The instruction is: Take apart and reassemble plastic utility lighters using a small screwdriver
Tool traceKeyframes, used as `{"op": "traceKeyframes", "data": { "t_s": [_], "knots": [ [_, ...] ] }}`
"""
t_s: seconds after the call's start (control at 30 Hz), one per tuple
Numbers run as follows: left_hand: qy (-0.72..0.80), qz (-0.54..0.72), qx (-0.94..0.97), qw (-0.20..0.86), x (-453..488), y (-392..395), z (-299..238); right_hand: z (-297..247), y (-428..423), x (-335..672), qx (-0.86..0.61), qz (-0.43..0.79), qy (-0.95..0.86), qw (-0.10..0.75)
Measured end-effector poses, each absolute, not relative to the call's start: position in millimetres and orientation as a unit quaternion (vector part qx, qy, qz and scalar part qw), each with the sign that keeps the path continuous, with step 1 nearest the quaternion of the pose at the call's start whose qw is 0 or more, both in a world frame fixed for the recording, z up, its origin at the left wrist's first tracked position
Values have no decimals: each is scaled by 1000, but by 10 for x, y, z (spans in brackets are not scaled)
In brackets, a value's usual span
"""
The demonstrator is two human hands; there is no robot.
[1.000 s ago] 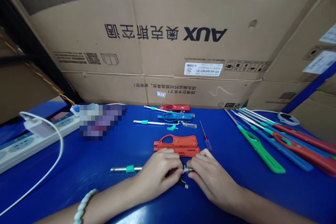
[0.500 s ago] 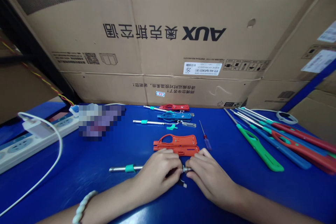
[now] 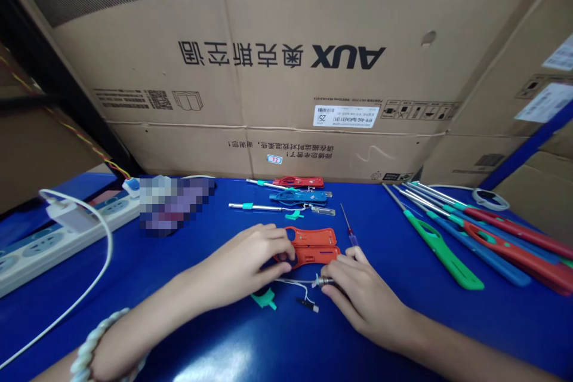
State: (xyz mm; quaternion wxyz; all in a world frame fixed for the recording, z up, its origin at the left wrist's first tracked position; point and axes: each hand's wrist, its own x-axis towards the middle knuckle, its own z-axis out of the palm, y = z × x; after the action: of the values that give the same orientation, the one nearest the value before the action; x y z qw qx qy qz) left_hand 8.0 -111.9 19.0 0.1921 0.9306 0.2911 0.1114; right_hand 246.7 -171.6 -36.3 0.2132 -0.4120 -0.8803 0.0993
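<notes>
My left hand [image 3: 264, 253] curls its thumb and fingers around the left end of an orange lighter shell [image 3: 316, 255], whose two halves lie side by side, insides up. In my right hand [image 3: 358, 292] is a lighter gas valve [image 3: 325, 280], a small silvery fitting; the rest of it is hidden by the fingers. A thin tube runs left from it, under my left hand. Between the hands, on the near side, lie a black igniter [image 3: 307, 305] with white wires and a green trigger [image 3: 265, 298]. A screwdriver [image 3: 353, 236] lies just beyond my right hand.
At the back lie a red lighter shell [image 3: 299, 182], a blue lighter shell [image 3: 299, 197] and a metal lighter tube [image 3: 257, 207]. Several assembled lighters [image 3: 443, 250] fan out at right. A power strip [image 3: 36, 248] with a white cable [image 3: 110, 245] is at left. Cardboard [image 3: 277, 89] stands behind.
My left hand has left the spot beside the valve and moved up and left onto the orange shell. The green trigger and white wires now show. My right hand keeps its grip.
</notes>
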Motion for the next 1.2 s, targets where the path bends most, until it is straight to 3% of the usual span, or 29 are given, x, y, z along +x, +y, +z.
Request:
{"op": "traceKeyframes", "data": {
  "t_s": [0.3, 0.67, 1.2],
  "knots": [
    [345, -19, 917, 199, -166, -1084, 351, -322, -1691, 2471, -412, 28, -881, 231],
    [341, -45, 921, 186, -108, -1106, 243, -342, -1635, 2487, -366, 18, -905, 216],
    [300, 69, 918, 250, -202, -1094, 253, -252, -1682, 2490, -387, 71, -885, 248]
  ]
}}
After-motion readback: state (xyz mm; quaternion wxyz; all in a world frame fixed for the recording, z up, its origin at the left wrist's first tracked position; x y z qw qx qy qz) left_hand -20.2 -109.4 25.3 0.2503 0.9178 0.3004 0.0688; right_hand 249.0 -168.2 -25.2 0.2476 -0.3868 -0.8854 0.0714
